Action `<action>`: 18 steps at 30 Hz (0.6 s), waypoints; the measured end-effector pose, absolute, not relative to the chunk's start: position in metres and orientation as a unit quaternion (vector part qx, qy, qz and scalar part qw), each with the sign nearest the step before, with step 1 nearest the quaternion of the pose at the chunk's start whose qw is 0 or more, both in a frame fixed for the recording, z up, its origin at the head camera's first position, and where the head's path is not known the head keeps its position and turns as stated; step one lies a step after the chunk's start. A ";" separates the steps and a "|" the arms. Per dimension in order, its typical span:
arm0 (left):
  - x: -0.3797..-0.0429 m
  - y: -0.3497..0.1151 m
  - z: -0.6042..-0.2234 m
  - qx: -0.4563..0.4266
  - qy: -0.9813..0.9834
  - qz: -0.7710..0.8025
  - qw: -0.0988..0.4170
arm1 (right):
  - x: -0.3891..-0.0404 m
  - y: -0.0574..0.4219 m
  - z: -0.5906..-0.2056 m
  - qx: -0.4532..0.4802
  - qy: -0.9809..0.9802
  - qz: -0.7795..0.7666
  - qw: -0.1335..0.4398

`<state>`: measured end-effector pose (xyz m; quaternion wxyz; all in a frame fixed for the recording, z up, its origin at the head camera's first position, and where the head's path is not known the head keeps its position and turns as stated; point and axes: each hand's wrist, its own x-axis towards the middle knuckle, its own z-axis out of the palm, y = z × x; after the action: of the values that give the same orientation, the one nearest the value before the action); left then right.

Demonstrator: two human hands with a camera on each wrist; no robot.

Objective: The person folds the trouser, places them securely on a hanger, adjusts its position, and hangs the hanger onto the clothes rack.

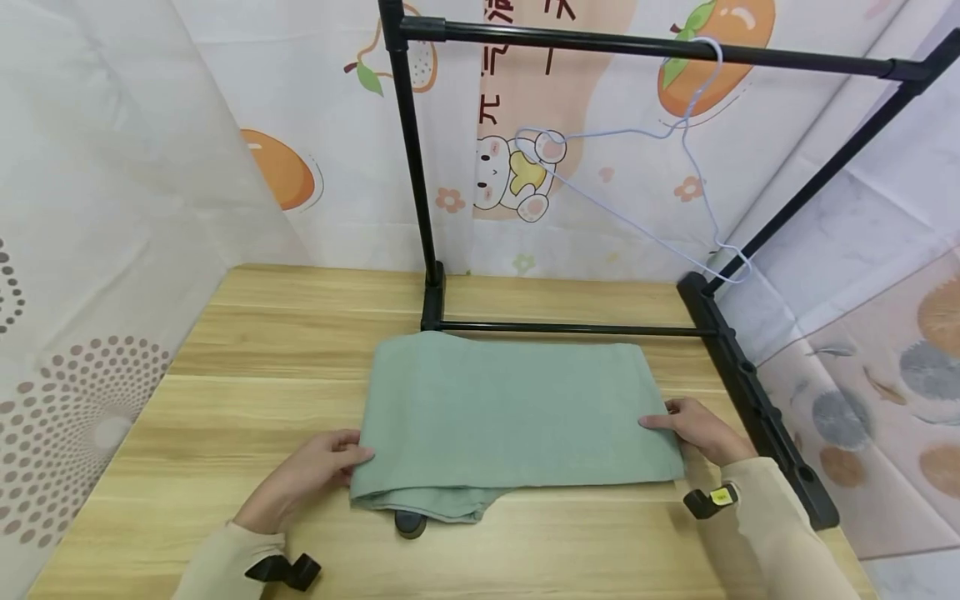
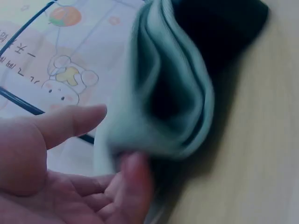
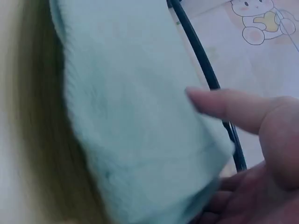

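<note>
A sage-green garment (image 1: 510, 412), folded into a long rectangle, is held at its two short ends in front of a black rack. My left hand (image 1: 318, 467) grips its left end, thumb at the top face and fingers toward the underside. In the left wrist view, several layers of the garment (image 2: 201, 107) curl round a dark hollow. At the right end, my right hand (image 1: 705, 429) holds the edge with the thumb over it and the other fingers underneath. A stitched seam crosses the garment (image 3: 131, 112) near that end in the right wrist view.
The black rack (image 1: 562, 329) stands on the wooden table (image 1: 285, 333) behind the garment; its foot (image 1: 780, 433) runs forward at the right. A pale blue hanger (image 1: 637, 132) hangs from the top bar. Below the garment's front edge shows a dark round object (image 1: 410, 523). Printed curtains surround the table.
</note>
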<state>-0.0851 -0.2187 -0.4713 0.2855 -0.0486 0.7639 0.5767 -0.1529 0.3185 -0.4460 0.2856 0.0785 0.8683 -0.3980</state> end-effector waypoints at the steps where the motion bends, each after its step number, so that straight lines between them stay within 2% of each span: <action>1: -0.087 -0.216 -0.471 -0.049 0.765 0.577 0.283 | -0.152 0.319 -0.447 0.080 0.862 -0.409 0.290; 5: -0.090 -0.209 -0.468 -0.053 0.745 0.603 0.279 | -0.149 0.320 -0.449 0.068 0.806 -0.490 0.325; 9: -0.091 -0.205 -0.468 -0.057 0.710 0.635 0.298 | -0.144 0.320 -0.449 0.035 0.754 -0.549 0.358; 11: -0.092 -0.206 -0.467 -0.062 0.716 0.632 0.289 | -0.143 0.321 -0.449 0.027 0.762 -0.545 0.350; 14: -0.090 -0.210 -0.465 -0.063 0.769 0.587 0.246 | -0.140 0.325 -0.449 0.028 0.798 -0.507 0.325; 18: -0.086 -0.215 -0.466 -0.068 0.801 0.545 0.238 | -0.134 0.332 -0.453 0.005 0.817 -0.459 0.349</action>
<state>-0.0855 -0.2146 -0.4661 0.2381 -0.0677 0.8014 0.5445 -0.1344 0.3319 -0.4531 0.3487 0.0051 0.8169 -0.4594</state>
